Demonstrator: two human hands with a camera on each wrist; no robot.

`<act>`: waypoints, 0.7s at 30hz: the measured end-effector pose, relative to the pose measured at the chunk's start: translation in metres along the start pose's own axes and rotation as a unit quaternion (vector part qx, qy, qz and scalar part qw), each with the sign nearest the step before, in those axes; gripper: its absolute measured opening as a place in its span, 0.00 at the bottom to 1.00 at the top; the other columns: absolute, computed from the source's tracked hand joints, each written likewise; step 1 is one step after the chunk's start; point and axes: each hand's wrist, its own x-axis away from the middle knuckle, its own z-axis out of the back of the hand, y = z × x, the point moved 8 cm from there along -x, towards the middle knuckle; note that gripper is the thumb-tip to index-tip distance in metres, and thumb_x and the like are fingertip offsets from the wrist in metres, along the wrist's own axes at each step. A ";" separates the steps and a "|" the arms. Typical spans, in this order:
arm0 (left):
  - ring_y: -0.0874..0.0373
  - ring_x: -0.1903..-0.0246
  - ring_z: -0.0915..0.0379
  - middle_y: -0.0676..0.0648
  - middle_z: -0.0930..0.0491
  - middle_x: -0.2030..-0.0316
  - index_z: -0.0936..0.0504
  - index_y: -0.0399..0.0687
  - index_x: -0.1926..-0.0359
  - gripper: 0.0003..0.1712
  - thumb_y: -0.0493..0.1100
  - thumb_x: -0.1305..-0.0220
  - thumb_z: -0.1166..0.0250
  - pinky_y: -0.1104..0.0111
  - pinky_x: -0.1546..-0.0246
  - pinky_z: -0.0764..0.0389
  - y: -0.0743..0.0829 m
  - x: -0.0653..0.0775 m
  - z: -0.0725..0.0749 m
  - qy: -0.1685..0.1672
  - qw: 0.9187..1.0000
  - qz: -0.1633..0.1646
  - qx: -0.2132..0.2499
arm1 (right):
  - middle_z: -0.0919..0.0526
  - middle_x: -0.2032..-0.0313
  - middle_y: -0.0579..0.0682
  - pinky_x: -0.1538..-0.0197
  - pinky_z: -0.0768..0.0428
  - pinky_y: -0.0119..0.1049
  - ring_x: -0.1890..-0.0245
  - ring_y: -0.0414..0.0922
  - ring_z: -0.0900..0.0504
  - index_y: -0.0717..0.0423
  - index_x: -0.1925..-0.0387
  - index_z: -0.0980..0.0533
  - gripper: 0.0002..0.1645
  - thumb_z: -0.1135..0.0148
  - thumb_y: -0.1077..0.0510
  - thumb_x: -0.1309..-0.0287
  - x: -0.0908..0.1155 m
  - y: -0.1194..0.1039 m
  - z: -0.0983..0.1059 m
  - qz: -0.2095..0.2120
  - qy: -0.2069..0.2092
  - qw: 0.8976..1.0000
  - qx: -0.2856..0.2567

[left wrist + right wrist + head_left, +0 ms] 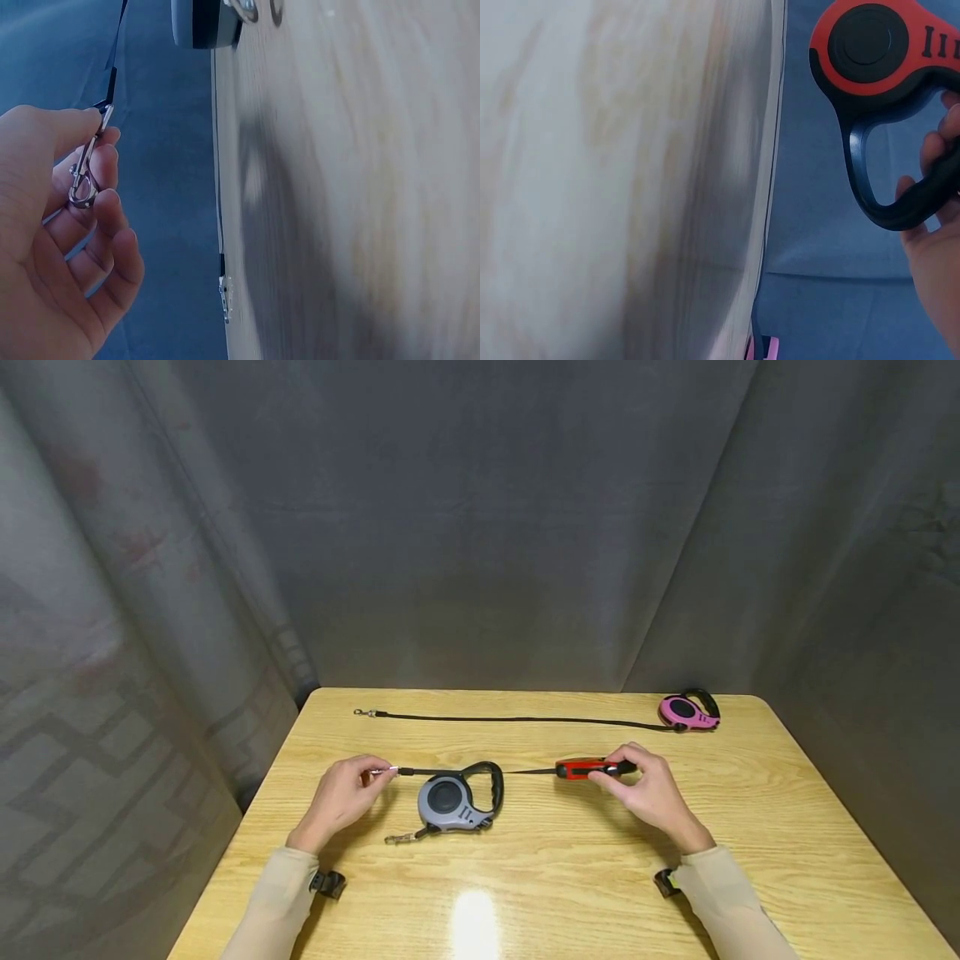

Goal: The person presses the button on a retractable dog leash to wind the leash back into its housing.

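Observation:
My left hand (345, 797) pinches the metal snap hook (85, 165) at the end of a black leash cord (531, 772) between thumb and fingers, above the table's left part. My right hand (651, 787) grips the black handle of a red retractable leash (889, 49), raised over the table's right part. Between the hands the cord runs straight, partly hidden behind a grey retractable leash (444, 814). That grey leash lies on the table nearer the left hand, with its own snap hook (400, 839) pointing left.
At the back right of the wooden table (570, 885) lies a pink retractable leash (686, 713). Its black cord (517, 719) stretches left along the table to a metal snap hook (364, 712). Grey curtains (480, 527) hang behind and at both sides.

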 end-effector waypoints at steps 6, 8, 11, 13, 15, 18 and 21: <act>0.65 0.76 0.31 0.60 0.20 0.74 0.07 0.56 0.57 0.08 0.51 0.30 0.27 0.71 0.72 0.30 0.003 -0.001 -0.002 -0.002 1.000 -0.007 -0.001 | 0.15 0.67 0.42 0.57 0.25 0.27 0.65 0.36 0.21 0.43 0.67 0.16 0.13 0.16 0.59 0.47 0.000 -0.003 -0.003 0.002 -0.002 1.000 -0.005; 0.65 0.76 0.31 0.60 0.20 0.74 0.07 0.56 0.58 0.07 0.51 0.30 0.27 0.71 0.72 0.30 0.004 -0.001 -0.002 -0.002 1.000 -0.008 0.001 | 0.15 0.67 0.41 0.57 0.25 0.28 0.65 0.36 0.21 0.43 0.67 0.15 0.13 0.16 0.59 0.47 -0.001 -0.005 -0.004 0.003 -0.003 1.000 -0.005; 0.66 0.76 0.31 0.61 0.20 0.74 0.07 0.56 0.58 0.07 0.51 0.29 0.27 0.71 0.72 0.30 0.006 -0.001 -0.002 -0.004 1.000 -0.006 0.001 | 0.15 0.67 0.40 0.57 0.25 0.28 0.65 0.35 0.21 0.42 0.67 0.16 0.14 0.16 0.60 0.48 -0.001 -0.007 -0.004 0.004 -0.002 1.000 -0.005; 0.65 0.76 0.31 0.61 0.20 0.74 0.07 0.56 0.58 0.07 0.51 0.29 0.27 0.70 0.71 0.31 0.006 -0.001 -0.003 -0.006 1.000 -0.005 0.001 | 0.15 0.67 0.40 0.57 0.25 0.28 0.65 0.35 0.22 0.41 0.67 0.16 0.15 0.15 0.60 0.48 -0.001 -0.009 -0.004 0.005 0.000 1.000 -0.005; 0.65 0.75 0.31 0.60 0.20 0.74 0.07 0.56 0.58 0.07 0.51 0.29 0.27 0.70 0.71 0.31 0.007 -0.001 -0.003 -0.007 1.000 -0.004 0.001 | 0.15 0.67 0.40 0.57 0.25 0.27 0.65 0.36 0.22 0.41 0.67 0.16 0.15 0.15 0.61 0.49 -0.002 -0.010 -0.004 0.008 0.001 1.000 -0.007; 0.65 0.75 0.31 0.61 0.21 0.74 0.07 0.56 0.58 0.07 0.51 0.30 0.27 0.70 0.71 0.31 0.009 -0.001 -0.004 -0.008 1.000 -0.004 0.002 | 0.15 0.67 0.41 0.57 0.25 0.27 0.66 0.37 0.22 0.42 0.67 0.16 0.16 0.15 0.61 0.50 -0.002 -0.010 -0.005 0.009 0.001 1.000 -0.010; 0.65 0.75 0.31 0.61 0.21 0.74 0.07 0.56 0.58 0.06 0.50 0.30 0.27 0.71 0.71 0.30 0.010 -0.001 -0.005 -0.011 1.000 -0.007 0.002 | 0.15 0.67 0.41 0.58 0.25 0.30 0.66 0.39 0.22 0.43 0.67 0.16 0.16 0.14 0.62 0.51 -0.002 -0.011 -0.007 0.010 0.000 1.000 -0.011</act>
